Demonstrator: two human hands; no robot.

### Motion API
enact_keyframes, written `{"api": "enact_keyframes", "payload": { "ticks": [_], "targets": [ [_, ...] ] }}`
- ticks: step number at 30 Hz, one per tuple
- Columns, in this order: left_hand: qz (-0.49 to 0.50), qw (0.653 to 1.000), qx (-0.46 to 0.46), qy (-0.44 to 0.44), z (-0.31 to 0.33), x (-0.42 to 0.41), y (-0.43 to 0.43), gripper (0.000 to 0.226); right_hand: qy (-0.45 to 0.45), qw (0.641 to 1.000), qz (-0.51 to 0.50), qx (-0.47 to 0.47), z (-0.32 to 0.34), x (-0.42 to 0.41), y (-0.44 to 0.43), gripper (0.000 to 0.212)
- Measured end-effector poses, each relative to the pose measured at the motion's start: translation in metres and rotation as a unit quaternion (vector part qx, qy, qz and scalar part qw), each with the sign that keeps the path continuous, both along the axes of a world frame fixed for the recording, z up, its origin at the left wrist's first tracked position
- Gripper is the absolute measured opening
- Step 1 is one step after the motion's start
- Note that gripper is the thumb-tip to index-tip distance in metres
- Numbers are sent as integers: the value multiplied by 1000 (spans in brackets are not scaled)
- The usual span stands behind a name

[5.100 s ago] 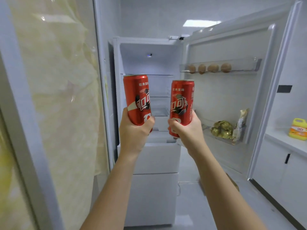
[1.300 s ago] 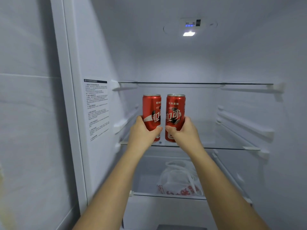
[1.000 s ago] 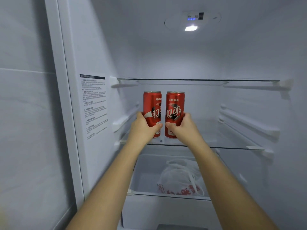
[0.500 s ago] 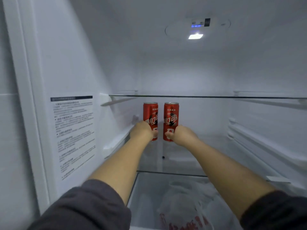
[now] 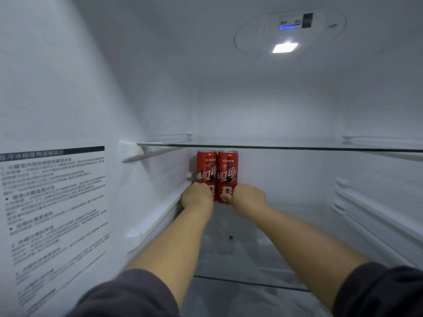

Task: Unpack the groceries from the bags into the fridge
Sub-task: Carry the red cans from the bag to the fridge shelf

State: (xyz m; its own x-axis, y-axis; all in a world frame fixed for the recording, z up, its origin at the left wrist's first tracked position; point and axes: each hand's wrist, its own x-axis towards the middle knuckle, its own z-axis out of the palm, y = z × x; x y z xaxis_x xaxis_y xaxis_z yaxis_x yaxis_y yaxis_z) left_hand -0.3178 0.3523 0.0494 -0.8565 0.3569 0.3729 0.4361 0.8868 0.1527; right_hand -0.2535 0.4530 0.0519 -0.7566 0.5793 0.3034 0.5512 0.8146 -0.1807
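Checking in from my end of the head-cam feed. Both arms are stretched deep into the fridge, dark sleeves [image 5: 128,294] at the bottom of the view. The left hand [image 5: 198,195] is wrapped round the lower half of the left cola can [image 5: 206,165], and the right hand [image 5: 248,197] is doing the same with the right cola can [image 5: 227,167], thumb across the front. So both hands are gripping, nothing let go yet.

The two red cans are upright, side by side and touching, right in the back-left corner of the middle glass shelf [image 5: 286,255], close to the fridge's back wall and just under the upper glass shelf [image 5: 274,147]. They look like they're sitting on the glass, but the hands cover the bottoms on either side, so I can't swear the weight is fully down.

Progress-wise, I'd say this pair is basically delivered. All that's left for them is opening the fingers and backing the arms out without knocking either can over. They're tall and skinny, so a clumsy exit could tip one into the other.

As for the rest of the groceries, no bags are in view, so I can't tell how much is waiting. The part of this shelf I can see holds only the cans, and the top shelf looks bare from this angle. Something pale shows under the glass near the front edge, too blurry to call. Interior light [image 5: 285,47] is on.
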Motion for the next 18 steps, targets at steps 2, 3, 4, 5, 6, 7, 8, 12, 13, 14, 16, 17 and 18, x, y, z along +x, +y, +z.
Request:
{"api": "enact_keyframes", "payload": {
  "ticks": [2,3,4,5,6,7,8,12,13,14,16,17,18],
  "targets": [
    [0,1000,-14,21,-2,0,0,23,12,1000,7,-4,-3,-4,-1,52],
    [1,999,-19,29,-2,0,0,24,17,1000,10,-2,-4,-5,-2,52],
    [2,999,-22,34,-3,0,0,24,21,1000,14,-1,-5,-6,-2,50],
    [4,999,-25,36,-3,0,-1,24,27,999,19,1,-7,-7,-2,49],
    [5,999,-28,38,-3,0,-1,24,34,999,26,0,-8,-8,-2,48],
    [6,999,-33,39,-4,1,-1,24,40,999,31,-2,-9,-8,-1,48],
    [5,999,-36,38,-4,1,-1,23,46,998,36,-3,-11,-8,-1,48],
    [-7,999,-35,39,-3,2,-2,23,59,997,50,-3,-13,-9,2,45],
    [-14,998,-34,41,-3,2,-3,23,60,997,52,-3,-13,-10,2,44],
    [-23,998,-32,42,-3,2,-4,23,60,997,54,-3,-14,-10,3,44],
    [-38,998,-20,41,-2,1,-5,22,61,996,59,-2,-15,-10,5,41],
    [-46,998,-10,39,-1,2,-6,22,62,996,62,-2,-15,-10,6,40],
    [-55,998,1,36,-1,3,-6,22,63,996,64,-1,-16,-10,7,39]
  ]
}}
